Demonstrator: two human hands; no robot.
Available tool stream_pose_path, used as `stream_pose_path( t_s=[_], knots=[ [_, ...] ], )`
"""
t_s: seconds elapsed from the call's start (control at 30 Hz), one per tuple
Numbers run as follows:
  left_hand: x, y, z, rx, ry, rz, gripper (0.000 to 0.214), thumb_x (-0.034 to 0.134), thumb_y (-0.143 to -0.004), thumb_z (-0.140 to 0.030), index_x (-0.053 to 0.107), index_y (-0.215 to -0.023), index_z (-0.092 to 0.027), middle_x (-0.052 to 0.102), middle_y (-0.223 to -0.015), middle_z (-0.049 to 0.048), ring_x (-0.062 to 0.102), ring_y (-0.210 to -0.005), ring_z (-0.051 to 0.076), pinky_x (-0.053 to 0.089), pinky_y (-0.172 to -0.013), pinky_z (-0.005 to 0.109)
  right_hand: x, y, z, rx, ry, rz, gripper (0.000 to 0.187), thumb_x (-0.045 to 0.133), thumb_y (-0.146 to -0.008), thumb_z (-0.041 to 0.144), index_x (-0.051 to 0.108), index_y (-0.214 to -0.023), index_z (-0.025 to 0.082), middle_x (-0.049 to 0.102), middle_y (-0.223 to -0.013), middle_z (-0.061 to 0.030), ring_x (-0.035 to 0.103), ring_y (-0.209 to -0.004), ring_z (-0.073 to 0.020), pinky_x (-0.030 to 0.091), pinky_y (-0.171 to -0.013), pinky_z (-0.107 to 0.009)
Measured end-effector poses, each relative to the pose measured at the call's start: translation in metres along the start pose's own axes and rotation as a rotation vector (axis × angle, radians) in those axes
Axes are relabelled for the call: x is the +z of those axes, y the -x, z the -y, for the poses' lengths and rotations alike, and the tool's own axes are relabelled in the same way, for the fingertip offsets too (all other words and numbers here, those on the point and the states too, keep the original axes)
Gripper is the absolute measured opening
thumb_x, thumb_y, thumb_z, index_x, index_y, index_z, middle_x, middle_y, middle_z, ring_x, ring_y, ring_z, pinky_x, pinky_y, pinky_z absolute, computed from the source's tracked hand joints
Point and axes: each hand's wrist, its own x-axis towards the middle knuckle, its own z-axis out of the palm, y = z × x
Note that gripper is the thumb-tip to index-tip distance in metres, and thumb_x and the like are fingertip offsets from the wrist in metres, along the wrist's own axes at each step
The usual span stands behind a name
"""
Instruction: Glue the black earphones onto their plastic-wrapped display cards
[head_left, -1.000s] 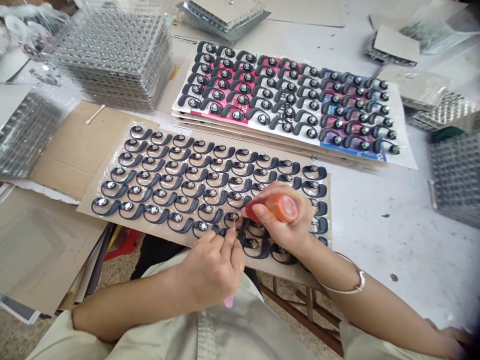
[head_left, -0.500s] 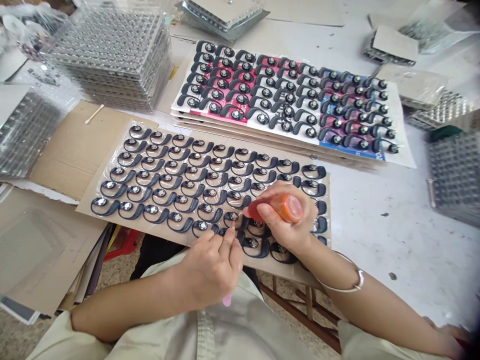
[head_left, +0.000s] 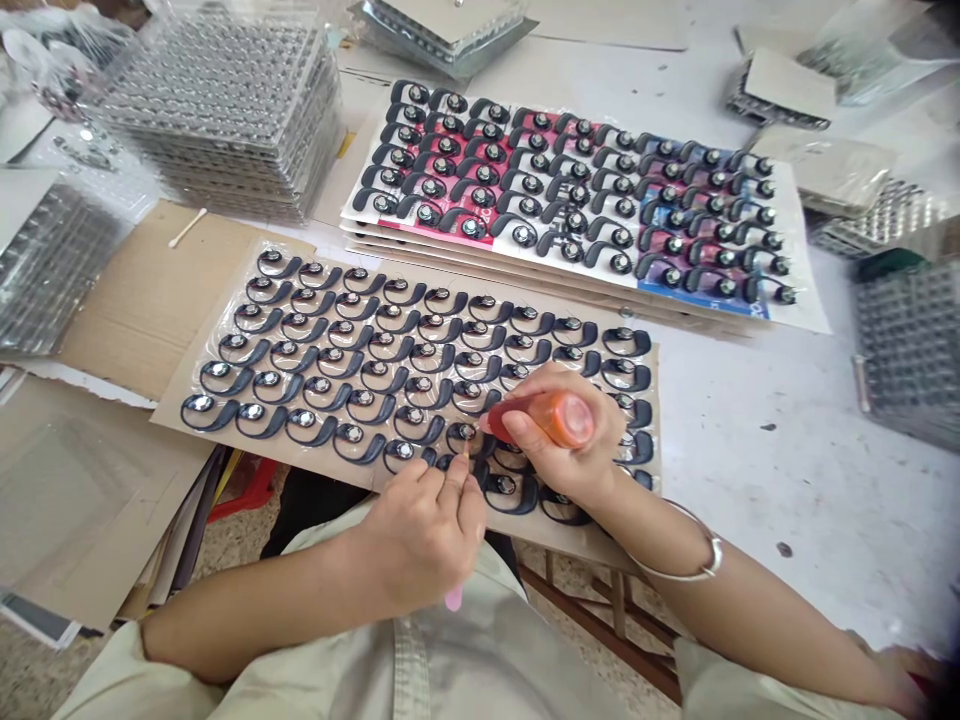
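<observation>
head, probable glue bottle (head_left: 556, 417) inside right hand (head_left: 553, 458)

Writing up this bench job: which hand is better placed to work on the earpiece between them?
Probably the left hand, since its pink stick ends right at the earpiece, while the right hand grips an orange bottle.

"What's at the tan cardboard board (head_left: 592, 540)?"
"One orange plastic bottle (head_left: 551, 418) over it, one pink stick (head_left: 454, 600) at its near edge."
"Beyond it?"
"One stack of clear plastic trays (head_left: 225, 120), one stack of white printed cards (head_left: 787, 300)."
"Left of it?"
"One white cotton swab (head_left: 187, 228)."
</observation>
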Motion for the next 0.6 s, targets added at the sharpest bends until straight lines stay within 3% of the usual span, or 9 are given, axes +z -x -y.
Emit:
stream_pose_path(
  t_s=[0.3, 0.6],
  knots=[
    [-0.002, 0.0, 0.001, -0.005, 0.018, 0.029, 0.017, 0.049, -0.082, -0.007, 0.061, -0.093, -0.002, 0.07, -0.094, 0.0213, 0.06, -0.063, 0.02, 0.049, -0.06, 0.034, -0.002, -0.001, 0.003, -0.078, 0.026, 0.003, 0.015, 0.069, -0.078, 0.025, 0.058, -0.087, 0.023, 0.063, -0.068, -0.0006, 0.058, -0.056, -0.0133, 0.049, -0.053, -0.029],
    [-0.009, -0.002, 0.028, -0.049, 0.278, 0.171, 0.019, 0.044, -0.084, -0.008, 0.058, -0.096, -0.011, 0.069, -0.091, 0.0108, 0.064, -0.071, 0.018, 0.052, -0.067, 0.031, -0.003, 0.001, 0.004, -0.089, 0.072, 0.002, 0.015, 0.069, -0.077, 0.028, 0.059, -0.086, 0.023, 0.064, -0.068, -0.0017, 0.058, -0.056, -0.0148, 0.051, -0.052, -0.031]
  ],
)
